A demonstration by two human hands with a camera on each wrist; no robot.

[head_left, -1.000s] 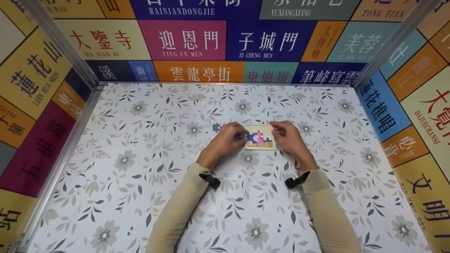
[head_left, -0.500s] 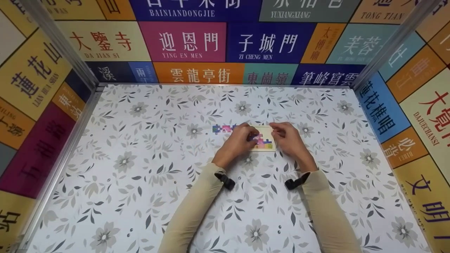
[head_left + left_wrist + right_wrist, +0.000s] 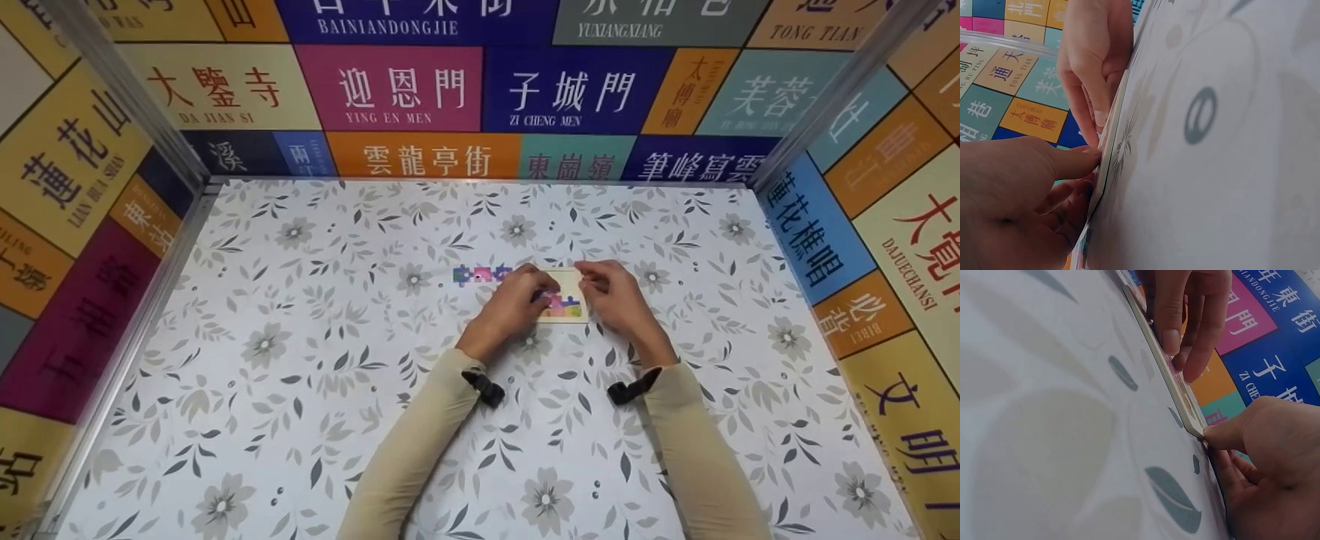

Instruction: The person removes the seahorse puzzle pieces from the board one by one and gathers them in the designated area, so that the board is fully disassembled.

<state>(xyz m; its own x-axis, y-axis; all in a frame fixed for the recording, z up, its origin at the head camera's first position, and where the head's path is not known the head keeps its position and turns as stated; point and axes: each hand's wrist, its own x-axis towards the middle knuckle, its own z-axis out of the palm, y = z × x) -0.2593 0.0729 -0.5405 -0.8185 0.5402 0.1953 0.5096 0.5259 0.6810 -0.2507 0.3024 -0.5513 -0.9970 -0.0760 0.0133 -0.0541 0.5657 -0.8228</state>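
Note:
A small square jigsaw board (image 3: 562, 322) with a pale frame lies on the table, its lower part filled with pink, blue and yellow pieces (image 3: 557, 306). My left hand (image 3: 514, 300) reaches over the board's left side. Its thumb and fingertips pinch a puzzle piece low against the board; the piece is mostly hidden by the fingers. At the right side, my right hand (image 3: 616, 294) grips the board's edge (image 3: 1199, 433), thumb at the corner in the right wrist view. Several loose jigsaw pieces (image 3: 482, 275) sit in a row left of the board, partly behind the left hand.
A white cloth with grey flowers and leaves covers the table (image 3: 300, 420). Panels with coloured blocks and Chinese lettering (image 3: 409, 86) stand at the back and both sides. Dark straps with small mounts (image 3: 487, 388) sit on both wrists.
My left hand has moved right, from beside the board to over its left part, uncovering more of the loose row. The right hand stays at the board's right edge.

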